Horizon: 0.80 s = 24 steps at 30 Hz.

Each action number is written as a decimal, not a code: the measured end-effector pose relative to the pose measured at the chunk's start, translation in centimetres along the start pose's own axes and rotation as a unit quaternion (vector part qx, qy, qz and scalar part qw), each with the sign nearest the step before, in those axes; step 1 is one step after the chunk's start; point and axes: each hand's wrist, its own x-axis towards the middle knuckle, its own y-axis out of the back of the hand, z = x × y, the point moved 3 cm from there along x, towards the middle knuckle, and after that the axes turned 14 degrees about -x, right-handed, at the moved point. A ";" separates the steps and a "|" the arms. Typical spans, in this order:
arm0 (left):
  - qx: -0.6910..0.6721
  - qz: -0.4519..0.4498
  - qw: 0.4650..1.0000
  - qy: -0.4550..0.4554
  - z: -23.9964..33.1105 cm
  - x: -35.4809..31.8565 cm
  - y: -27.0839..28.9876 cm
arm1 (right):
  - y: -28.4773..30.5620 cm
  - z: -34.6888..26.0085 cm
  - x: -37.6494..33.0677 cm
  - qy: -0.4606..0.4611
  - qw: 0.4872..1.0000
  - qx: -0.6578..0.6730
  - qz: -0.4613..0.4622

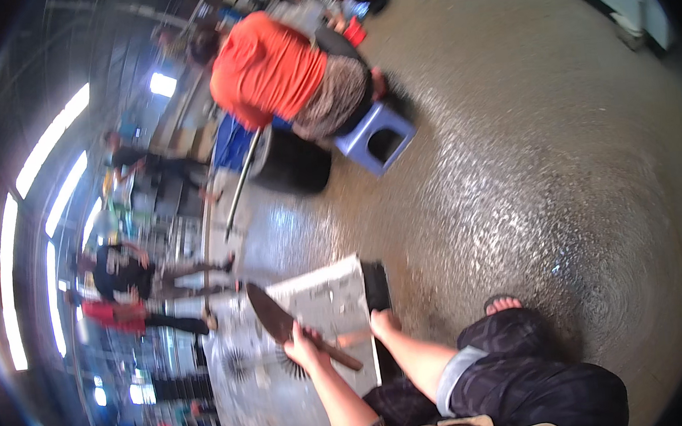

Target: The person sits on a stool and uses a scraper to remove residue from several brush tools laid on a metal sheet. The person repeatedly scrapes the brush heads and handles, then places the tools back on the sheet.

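Left hand [303, 346] is clenched around the wooden handle of a broad cleaver [273, 314], blade tilted up and away, clear of the pale counter [327, 294]. Right hand [383, 322] curls over the counter's edge, seemingly steadying it; what it grips I cannot tell.

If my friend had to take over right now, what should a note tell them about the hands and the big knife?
Left hand: closed around the wooden handle of the cleaver, whose blade tilts up and to the left.
Right hand: resting at the edge of the grey work board; too blurred to tell whether it holds anything.
On the surface beside the left hand lies a dark, fan-shaped spiky piece.
Done or left: the picture does not show it; no clear cut pieces can be made out.
Nearby, a person in an orange top sits on a blue stool.
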 end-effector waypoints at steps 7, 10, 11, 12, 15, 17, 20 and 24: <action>-0.045 0.005 0.999 -0.012 1.2 1.4 2.2 | -2.4 2.8 5.3 0.022 0.944 0.302 -0.127; -0.090 -0.015 0.995 0.034 1.6 2.1 4.5 | -0.9 1.8 3.0 0.003 0.938 0.294 -0.182; -0.102 -0.017 0.993 0.054 1.7 2.3 4.9 | -0.7 1.8 2.8 0.012 0.936 0.295 -0.192; -0.100 -0.025 0.992 0.066 1.5 2.6 5.4 | -0.8 1.9 2.8 0.018 0.934 0.295 -0.201; -0.098 -0.011 0.990 0.098 1.1 3.0 6.5 | -0.6 2.2 2.3 0.022 0.925 0.310 -0.220; -0.053 -0.035 0.991 0.115 0.9 3.0 6.8 | -0.6 2.3 2.3 0.017 0.911 0.331 -0.245; 0.042 -0.065 0.983 0.166 -0.3 3.3 7.0 | -0.9 2.3 2.1 0.021 0.907 0.324 -0.268; 0.143 -0.154 0.953 0.217 -1.9 2.6 6.6 | -1.9 3.0 1.2 -0.028 0.896 0.322 -0.303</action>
